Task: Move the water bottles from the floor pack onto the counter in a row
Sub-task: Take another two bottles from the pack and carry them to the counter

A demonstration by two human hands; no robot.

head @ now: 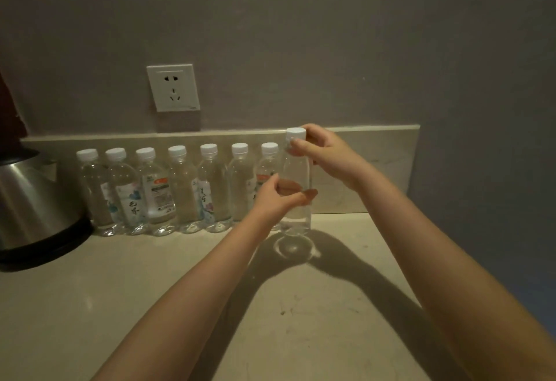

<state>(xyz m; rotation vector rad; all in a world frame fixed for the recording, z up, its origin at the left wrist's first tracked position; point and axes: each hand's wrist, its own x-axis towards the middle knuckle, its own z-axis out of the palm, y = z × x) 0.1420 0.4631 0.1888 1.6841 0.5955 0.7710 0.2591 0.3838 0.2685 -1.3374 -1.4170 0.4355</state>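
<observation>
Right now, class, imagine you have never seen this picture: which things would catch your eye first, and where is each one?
First, the two hands at centre right: the left hand grips the body of a clear water bottle and the right hand holds its neck under the white cap. Next, the row of seven bottles along the counter's back edge, to the held bottle's left. Then the steel kettle at far left and the white wall socket above.

The kettle (33,203) is cut off by the left edge. The left hand (275,197) hides the held bottle's (296,200) label and part of the seventh bottle (266,170). Label print is too small to read.
</observation>
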